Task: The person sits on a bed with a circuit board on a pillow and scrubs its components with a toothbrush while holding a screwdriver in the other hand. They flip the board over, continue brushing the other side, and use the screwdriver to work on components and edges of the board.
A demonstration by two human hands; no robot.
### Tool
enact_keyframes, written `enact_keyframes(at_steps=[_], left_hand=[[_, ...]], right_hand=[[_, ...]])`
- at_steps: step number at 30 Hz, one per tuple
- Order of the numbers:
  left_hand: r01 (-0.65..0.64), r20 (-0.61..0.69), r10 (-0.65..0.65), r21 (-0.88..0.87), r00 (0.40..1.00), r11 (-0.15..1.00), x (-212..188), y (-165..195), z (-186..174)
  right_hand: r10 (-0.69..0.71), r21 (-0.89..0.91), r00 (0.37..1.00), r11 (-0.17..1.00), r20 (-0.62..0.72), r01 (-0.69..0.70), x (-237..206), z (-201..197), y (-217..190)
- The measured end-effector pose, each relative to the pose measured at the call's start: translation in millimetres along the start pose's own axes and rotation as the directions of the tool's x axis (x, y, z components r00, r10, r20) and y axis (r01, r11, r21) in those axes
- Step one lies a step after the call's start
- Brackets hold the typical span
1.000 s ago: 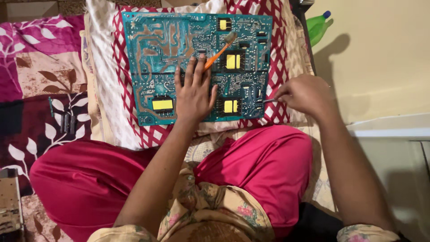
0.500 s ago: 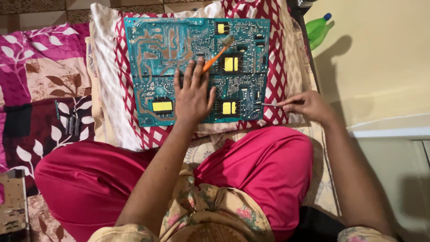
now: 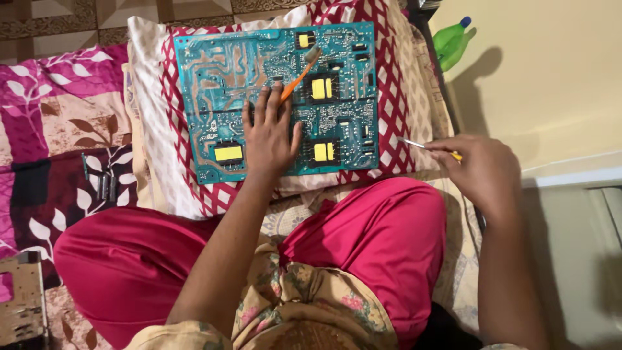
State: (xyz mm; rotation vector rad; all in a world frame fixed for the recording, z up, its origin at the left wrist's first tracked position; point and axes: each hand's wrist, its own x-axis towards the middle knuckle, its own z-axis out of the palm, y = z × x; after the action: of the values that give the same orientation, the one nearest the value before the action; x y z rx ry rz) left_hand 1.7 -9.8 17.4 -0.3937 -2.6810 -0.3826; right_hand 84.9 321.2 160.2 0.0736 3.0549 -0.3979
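A teal circuit board (image 3: 220,78) with yellow parts lies on a red-and-white patterned pillow (image 3: 152,129) in front of my crossed legs. My left hand (image 3: 269,139) rests flat on the board's lower middle, fingers apart. An orange toothbrush (image 3: 301,72) lies slanted on the board, and its handle end meets my fingertips. Whether the fingers pinch it I cannot tell. My right hand (image 3: 483,172) is to the right of the pillow, closed on a thin screwdriver (image 3: 414,144) with a yellow handle. Its metal tip points left, just off the board's right edge.
A green plastic bottle (image 3: 453,40) lies at the top right against a cream wall. Several small dark parts (image 3: 100,183) sit on the purple floral bedspread at the left. A brown circuit board (image 3: 23,304) shows at the bottom left corner.
My right hand has drawn the screwdriver rightward and a little down, away from the board's right edge. My left hand stays flat on the board.
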Motion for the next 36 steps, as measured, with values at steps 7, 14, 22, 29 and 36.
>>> enact_keyframes(at_steps=[7,14,22,29,36], left_hand=[[0.005,0.016,-0.005,-0.009,1.000,1.000,1,2,0],[-0.001,0.006,0.001,0.021,1.000,1.000,2,0,7],[0.005,-0.001,-0.005,-0.013,1.000,1.000,0,0,8],[0.005,0.005,-0.005,-0.024,1.000,1.000,0,0,8],[0.013,0.020,-0.013,-0.017,1.000,1.000,-1,0,10]], right_hand=[[-0.155,-0.047,0.987,0.987,-0.030,0.153,-5,14,-43],[-0.156,-0.161,0.988,0.975,0.001,0.154,6,33,-54],[-0.259,-0.330,0.966,0.910,0.024,0.252,22,38,-71],[-0.062,-0.262,0.954,0.954,0.293,0.143,50,18,-74],[-0.012,-0.158,0.978,0.986,0.211,0.046,31,25,-49]])
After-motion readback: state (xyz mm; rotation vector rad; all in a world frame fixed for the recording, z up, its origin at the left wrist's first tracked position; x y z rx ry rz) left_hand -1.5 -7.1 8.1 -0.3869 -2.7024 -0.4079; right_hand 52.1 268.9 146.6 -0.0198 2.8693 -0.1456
